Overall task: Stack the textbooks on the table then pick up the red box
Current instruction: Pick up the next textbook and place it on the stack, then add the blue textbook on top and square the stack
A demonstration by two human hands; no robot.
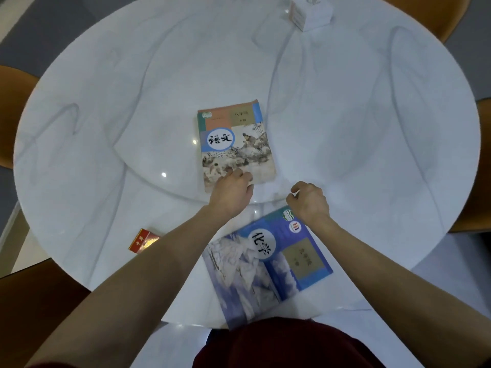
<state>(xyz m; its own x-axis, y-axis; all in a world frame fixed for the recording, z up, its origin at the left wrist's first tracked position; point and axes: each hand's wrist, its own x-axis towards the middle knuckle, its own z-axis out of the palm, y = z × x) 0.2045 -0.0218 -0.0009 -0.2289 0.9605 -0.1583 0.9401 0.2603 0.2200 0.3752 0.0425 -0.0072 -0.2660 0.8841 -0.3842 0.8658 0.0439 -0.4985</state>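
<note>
Round white marble worktop with two textbooks lying apart: the Chinese textbook flat near the middle, and the blue chemistry textbook at about 6 o'clock, right by the near edge. Left hand has its fingers resting on the near corner of the Chinese textbook, can't tell if it's actually gripping, while the right hand is loosely curled on nothing, just past the chemistry textbook's far corner. Red box sits at roughly 8 o'clock from the hands, just left of the left forearm, and a white box is way off at 12 o'clock.
</note>
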